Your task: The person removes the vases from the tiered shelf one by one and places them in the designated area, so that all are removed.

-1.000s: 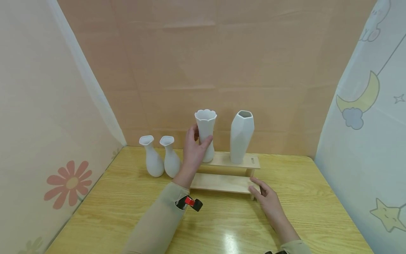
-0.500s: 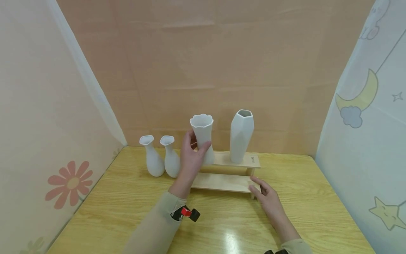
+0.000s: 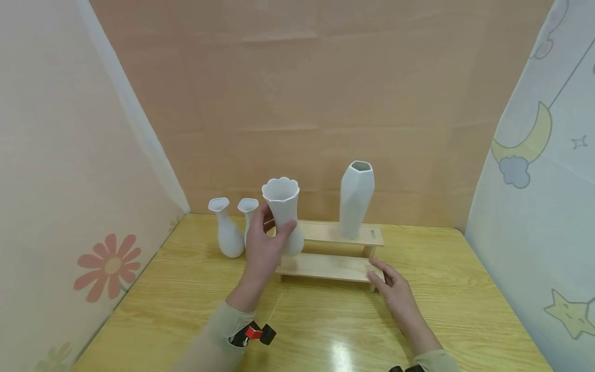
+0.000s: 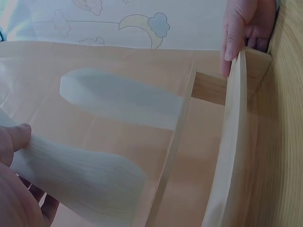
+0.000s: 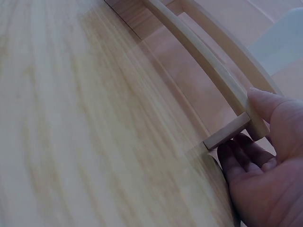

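Observation:
My left hand (image 3: 266, 243) grips a white vase with a scalloped rim (image 3: 284, 209), thumb on its near side. The vase leans a little and its base overlaps the gap between the two boards of a wooden step shelf (image 3: 325, 267). In the left wrist view the body of this scalloped vase (image 4: 90, 182) is apart from the shelf's upper board. My right hand (image 3: 395, 292) holds the right end of the lower board, thumb over it and fingers curled by the leg, as the right wrist view shows. A faceted white vase (image 3: 356, 201) stands upright on the upper board's right part.
Two slim white vases stand on the table left of the shelf: the outer slim vase (image 3: 230, 235) shows fully, the inner slim vase (image 3: 248, 206) is partly behind my left hand. A peach backdrop (image 3: 297, 103) and patterned side walls enclose the wooden table (image 3: 316, 330).
My left hand has drawn the scalloped vase off the upper board, toward me, down and to the left. My right hand stays at the lower board's end.

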